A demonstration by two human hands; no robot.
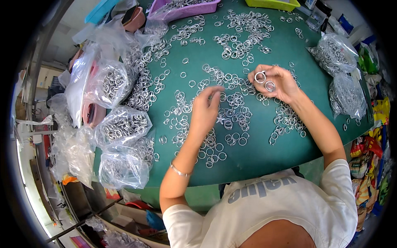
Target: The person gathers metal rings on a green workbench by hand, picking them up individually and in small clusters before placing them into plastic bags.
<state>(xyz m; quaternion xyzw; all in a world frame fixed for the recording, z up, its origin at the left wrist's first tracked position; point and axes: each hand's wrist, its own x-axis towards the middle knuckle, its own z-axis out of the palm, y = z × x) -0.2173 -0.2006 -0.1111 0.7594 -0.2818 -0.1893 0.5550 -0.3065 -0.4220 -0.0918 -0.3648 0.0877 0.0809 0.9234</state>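
My right hand is raised over the right half of the table, its fingers closed on silvery metal rings. One ring stands near the fingertips and another lies against the palm. My left hand is above the middle piles of loose metal rings. Its fingers bend to the right and are slightly blurred, so whether they pinch a ring does not show. Below my right wrist spreads another pile of rings.
Clear plastic bags filled with rings line the left side of the green table. More bagged rings sit at the right edge. A purple basket and a yellow-green basket stand at the far edge.
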